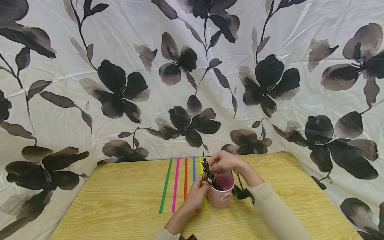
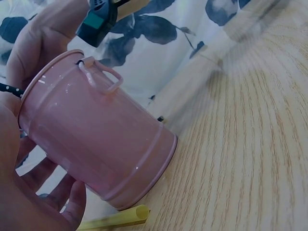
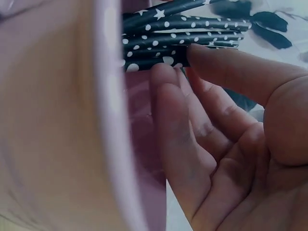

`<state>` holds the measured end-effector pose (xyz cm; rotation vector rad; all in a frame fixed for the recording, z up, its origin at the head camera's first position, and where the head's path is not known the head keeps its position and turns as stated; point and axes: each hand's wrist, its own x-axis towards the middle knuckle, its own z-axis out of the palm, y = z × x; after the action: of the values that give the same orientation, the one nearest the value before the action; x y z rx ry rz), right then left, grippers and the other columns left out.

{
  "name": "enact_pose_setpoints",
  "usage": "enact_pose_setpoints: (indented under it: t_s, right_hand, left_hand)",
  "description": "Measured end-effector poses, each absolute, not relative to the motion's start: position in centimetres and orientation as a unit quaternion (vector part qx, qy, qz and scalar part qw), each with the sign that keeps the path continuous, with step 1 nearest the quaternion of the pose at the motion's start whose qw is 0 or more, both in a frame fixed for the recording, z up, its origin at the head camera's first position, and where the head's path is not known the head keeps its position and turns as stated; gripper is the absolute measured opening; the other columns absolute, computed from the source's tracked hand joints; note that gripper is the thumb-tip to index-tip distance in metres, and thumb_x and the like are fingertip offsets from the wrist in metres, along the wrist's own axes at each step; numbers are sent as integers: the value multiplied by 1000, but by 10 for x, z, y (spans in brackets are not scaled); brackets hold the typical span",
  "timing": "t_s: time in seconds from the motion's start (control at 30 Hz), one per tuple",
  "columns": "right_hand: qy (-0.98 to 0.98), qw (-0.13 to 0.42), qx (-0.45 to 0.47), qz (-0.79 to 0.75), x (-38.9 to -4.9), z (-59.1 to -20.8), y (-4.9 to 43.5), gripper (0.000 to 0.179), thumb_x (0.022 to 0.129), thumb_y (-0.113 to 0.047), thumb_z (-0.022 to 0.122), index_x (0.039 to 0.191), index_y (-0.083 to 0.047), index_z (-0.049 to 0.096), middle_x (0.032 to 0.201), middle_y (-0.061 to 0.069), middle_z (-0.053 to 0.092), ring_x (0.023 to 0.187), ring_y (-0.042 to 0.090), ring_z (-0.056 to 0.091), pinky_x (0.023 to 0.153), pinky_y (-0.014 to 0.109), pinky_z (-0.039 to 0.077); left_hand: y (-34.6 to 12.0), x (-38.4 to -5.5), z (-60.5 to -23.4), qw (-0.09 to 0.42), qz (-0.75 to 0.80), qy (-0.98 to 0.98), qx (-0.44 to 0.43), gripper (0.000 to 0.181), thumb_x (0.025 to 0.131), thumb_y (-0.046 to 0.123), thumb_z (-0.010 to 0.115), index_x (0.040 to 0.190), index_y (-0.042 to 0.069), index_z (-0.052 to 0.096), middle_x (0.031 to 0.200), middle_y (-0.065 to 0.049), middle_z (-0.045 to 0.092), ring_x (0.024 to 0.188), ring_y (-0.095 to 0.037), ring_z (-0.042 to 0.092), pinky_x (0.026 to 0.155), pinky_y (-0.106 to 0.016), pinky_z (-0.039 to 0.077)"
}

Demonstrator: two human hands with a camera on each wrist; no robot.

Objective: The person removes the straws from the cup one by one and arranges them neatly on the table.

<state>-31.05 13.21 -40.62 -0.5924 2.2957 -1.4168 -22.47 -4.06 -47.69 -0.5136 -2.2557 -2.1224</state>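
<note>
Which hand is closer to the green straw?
Left. The left hand is beside the pink bucket, with the pink straw between it and the green straw. The right hand is farther away, at the bucket's mouth.

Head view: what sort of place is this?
Likely a makeshift indoor recording set-up: a wood-grain table, a floral cloth hung behind it, and a wrist camera.

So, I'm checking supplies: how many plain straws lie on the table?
5, left to right: green straw, pink straw, red-orange straw, blue straw, yellow straw. The bucket may hide others.
</note>
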Motion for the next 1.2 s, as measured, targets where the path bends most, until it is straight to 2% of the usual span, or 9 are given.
enact_pose_setpoints:
  t_s: [0.1, 0.23, 0.33, 0.53, 0.73, 0.8, 0.9, 1.07, 1.2]
  right_hand:
    - [819, 191, -211, -499, -310, -404, 131, 8, 83, 1, 69, 91, 3, 68, 73, 7, 65, 61, 17, 63, 57, 33, 55]
    - [824, 177, -199, -500, -309, -401, 130, 10, 85, -2, 69, 93, 3, 66, 79, 8, 66, 64, 24, 67, 59, 36, 56]
    - [825, 165, -191, -505, -309, -398, 130, 10, 86, -4, 69, 93, 3, 65, 82, 8, 66, 68, 27, 69, 60, 38, 57]
    - [819, 143, -191, -522, -307, -389, 131, 11, 89, -10, 69, 92, -1, 63, 88, 11, 70, 77, 28, 69, 64, 42, 57]
    - [782, 107, -204, -579, -309, -382, 136, 15, 93, -14, 65, 97, -2, 58, 99, 14, 71, 87, 30, 68, 71, 46, 56]
    - [761, 84, -211, -608, -309, -381, 137, 16, 95, -14, 64, 103, -2, 57, 101, 14, 70, 89, 33, 67, 70, 44, 56]
    - [717, 23, -219, -662, -309, -379, 137, 19, 96, -12, 62, 110, -1, 56, 100, 14, 70, 88, 35, 67, 65, 39, 56]
    - [653, -98, -216, -720, -311, -376, 137, 21, 96, -10, 61, 115, -3, 57, 87, 10, 68, 68, 22, 68, 50, 25, 51]
    - [645, -133, -190, -729, -311, -373, 140, 24, 95, -11, 62, 118, -3, 59, 79, 5, 66, 57, 13, 61, 44, 20, 42]
  left_hand:
    - [-41, -225, -477, 1, -675, -720, -163, 19, 95, 3, 52, 113, -2, 58, 103, -9, 57, 81, -15, 53, 73, -34, 46]
    - [-40, -237, -495, -2, -678, -718, -158, 19, 95, 4, 52, 113, 1, 58, 91, -4, 56, 78, -17, 52, 68, -31, 44]
    - [-39, -246, -508, -2, -681, -715, -155, 20, 96, 5, 53, 115, 2, 58, 90, -2, 57, 80, -16, 53, 69, -32, 45]
    - [-39, -237, -496, -5, -689, -707, -163, 23, 97, 10, 53, 118, 1, 57, 108, -11, 62, 92, -15, 57, 81, -38, 47]
    - [-39, -226, -481, -8, -689, -705, -168, 21, 98, 11, 54, 116, 0, 57, 114, -15, 62, 98, -19, 59, 86, -39, 47]
    - [-39, -225, -480, -7, -687, -707, -168, 21, 98, 10, 54, 116, 0, 57, 115, -16, 62, 99, -19, 59, 86, -39, 47]
    - [-39, -226, -481, -5, -685, -709, -169, 22, 98, 10, 53, 117, -1, 57, 114, -16, 62, 99, -20, 60, 86, -38, 48]
    - [-38, -236, -496, -2, -687, -708, -164, 24, 99, 12, 53, 119, -1, 56, 113, -16, 62, 97, -19, 59, 83, -36, 49]
    - [-39, -244, -509, -2, -691, -704, -161, 27, 99, 13, 54, 123, 1, 56, 116, -15, 62, 98, -18, 59, 83, -32, 49]
